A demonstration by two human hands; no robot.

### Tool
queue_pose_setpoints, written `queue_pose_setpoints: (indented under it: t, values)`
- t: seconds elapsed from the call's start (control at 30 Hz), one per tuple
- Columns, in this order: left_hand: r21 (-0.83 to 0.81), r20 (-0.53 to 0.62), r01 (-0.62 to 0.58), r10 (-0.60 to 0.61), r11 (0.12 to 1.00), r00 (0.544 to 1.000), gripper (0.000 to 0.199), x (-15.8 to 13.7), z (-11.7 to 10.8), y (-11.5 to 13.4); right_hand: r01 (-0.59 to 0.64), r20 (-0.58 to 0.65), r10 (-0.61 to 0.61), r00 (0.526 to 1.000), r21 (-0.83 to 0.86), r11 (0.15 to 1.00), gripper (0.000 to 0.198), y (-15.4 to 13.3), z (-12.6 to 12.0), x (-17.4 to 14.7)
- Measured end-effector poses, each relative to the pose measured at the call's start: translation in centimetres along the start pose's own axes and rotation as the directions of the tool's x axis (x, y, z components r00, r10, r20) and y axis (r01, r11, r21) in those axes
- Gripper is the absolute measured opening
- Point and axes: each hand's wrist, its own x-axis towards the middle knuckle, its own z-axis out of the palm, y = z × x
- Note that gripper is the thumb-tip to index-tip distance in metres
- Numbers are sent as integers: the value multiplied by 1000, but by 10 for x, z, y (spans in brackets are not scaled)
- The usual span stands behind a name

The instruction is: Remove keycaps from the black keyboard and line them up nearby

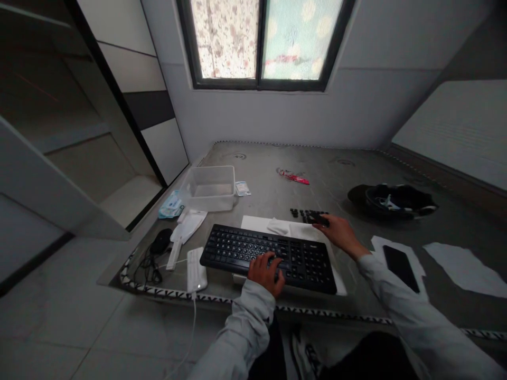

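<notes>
A black keyboard [233,245] lies slightly slanted in front of me, on white sheets. My left hand [265,272] rests on its lower middle keys with bent, parted fingers, holding nothing that I can see. Beyond the keyboard's right part, my right hand [338,232] has its fingers on a dark elongated piece [319,218], whose kind I cannot make out. Right by it, several small black keycaps [303,213] are laid out on the grey surface. A crumpled white cloth or tissue [278,226] lies just behind the keyboard.
To the left are a clear plastic bin [209,203], a blue packet [171,205], a black mouse [161,241] with its cable, and a white power strip [196,269]. A black cap [396,203], a phone [401,267] and white paper [467,268] lie right. A red item [295,177] lies farther back.
</notes>
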Motion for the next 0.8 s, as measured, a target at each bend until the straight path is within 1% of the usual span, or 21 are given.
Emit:
queue_pose_setpoints:
  t: [0.17, 0.23, 0.3, 0.43, 0.63, 0.8]
  values:
    - [30, -5, -18, 18, 999, 1000, 35, 1, -1, 1, -117, 31, 118, 993, -29, 993, 33, 27, 4, 38]
    - [44, -13, -25, 25, 999, 1000, 35, 1, 0, 1, -162, 37, 163, 986, -34, 986, 34, 36, 11, 48]
    - [55, -19, -24, 25, 998, 1000, 34, 1, 0, 1, -183, 48, 184, 982, -29, 983, 34, 44, 19, 57]
    - [54, 1, -7, 7, 999, 1000, 34, 0, 0, 0, -161, 96, 161, 982, -7, 987, 30, 56, 41, 76]
    - [81, -18, -13, 14, 997, 1000, 35, 0, -1, 2, -95, 168, 79, 983, 88, 992, 28, 70, 74, 107]
    - [101, -10, 5, -4, 995, 1000, 33, 1, 1, 3, -53, 171, 27, 985, 153, 987, 30, 86, 95, 120]
